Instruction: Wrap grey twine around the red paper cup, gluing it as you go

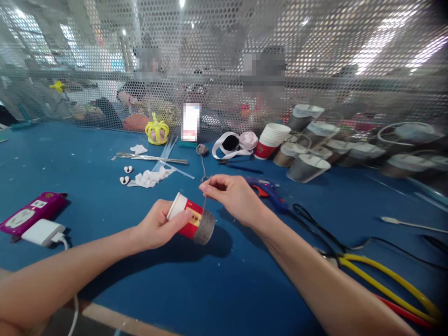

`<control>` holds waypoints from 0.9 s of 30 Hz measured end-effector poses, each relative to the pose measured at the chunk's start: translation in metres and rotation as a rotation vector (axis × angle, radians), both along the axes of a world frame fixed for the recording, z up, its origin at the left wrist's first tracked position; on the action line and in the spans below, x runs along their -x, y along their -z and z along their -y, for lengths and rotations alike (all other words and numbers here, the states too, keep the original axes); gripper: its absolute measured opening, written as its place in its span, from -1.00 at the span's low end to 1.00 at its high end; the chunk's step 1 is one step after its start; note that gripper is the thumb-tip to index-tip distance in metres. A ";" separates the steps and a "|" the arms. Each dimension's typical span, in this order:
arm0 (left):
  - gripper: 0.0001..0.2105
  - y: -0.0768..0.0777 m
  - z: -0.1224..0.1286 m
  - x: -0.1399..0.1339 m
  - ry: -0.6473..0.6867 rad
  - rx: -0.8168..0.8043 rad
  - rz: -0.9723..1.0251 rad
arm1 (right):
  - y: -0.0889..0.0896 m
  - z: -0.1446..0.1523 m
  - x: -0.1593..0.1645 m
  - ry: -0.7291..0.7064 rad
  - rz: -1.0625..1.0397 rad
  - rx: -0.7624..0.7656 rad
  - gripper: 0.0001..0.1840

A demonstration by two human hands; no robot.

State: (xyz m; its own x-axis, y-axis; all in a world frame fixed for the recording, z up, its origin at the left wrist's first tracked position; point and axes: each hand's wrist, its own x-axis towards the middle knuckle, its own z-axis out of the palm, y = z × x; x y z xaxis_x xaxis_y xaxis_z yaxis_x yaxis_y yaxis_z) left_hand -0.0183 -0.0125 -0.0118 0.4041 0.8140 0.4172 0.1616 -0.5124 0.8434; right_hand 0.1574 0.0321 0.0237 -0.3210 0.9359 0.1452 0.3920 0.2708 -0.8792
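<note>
With left fingers (pixel 179 223), grasping the tilted paper cup (pixel 197 216), seemingly to expose its wrapped base (pixel 206 228), and with right fingers (pixel 210 189), pinching a grey strand (pixel 205 204), seemingly for tension, above the blue tabletop (pixel 210 298), near the yarn ball (pixel 202 149), apparently left loose for unwinding.

Bare forearms and bare hands, pretty simple look on this one

The bare, smooth-looking left forearm (pixel 77 266) is wide near the edge of view and tapers to a narrower wrist, then there's the bare left hand (pixel 157 226) with a slim thumb. Same deal for the bare right forearm (pixel 308 270) and bare right hand (pixel 234 197), skin uncovered right up to the edge (the nails are too small and soft for me to make out, tbh).
</note>
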 end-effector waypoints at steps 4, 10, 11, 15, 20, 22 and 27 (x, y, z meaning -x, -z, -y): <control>-0.69 -0.001 0.002 0.001 0.017 -0.067 0.007 | 0.001 0.001 0.002 -0.010 0.038 0.033 -0.84; -0.69 -0.002 0.003 0.002 0.025 -0.134 -0.002 | 0.008 0.002 0.005 -0.048 0.024 0.085 -0.84; -0.69 -0.002 0.003 0.002 0.025 -0.145 -0.003 | 0.009 0.002 0.006 -0.057 0.018 0.101 -0.84; -0.70 -0.002 0.002 0.003 0.014 -0.196 0.001 | 0.012 0.003 0.008 -0.075 0.017 0.124 -0.84; -0.71 -0.001 0.001 0.003 -0.017 -0.245 0.014 | 0.012 0.003 0.010 -0.070 0.011 0.129 -0.84; -0.71 -0.001 0.001 0.003 -0.028 -0.242 0.019 | 0.013 0.003 0.011 -0.067 0.005 0.133 -0.83; -0.69 -0.002 0.000 0.003 -0.040 -0.223 0.035 | 0.015 0.004 0.011 -0.061 -0.010 0.140 -0.81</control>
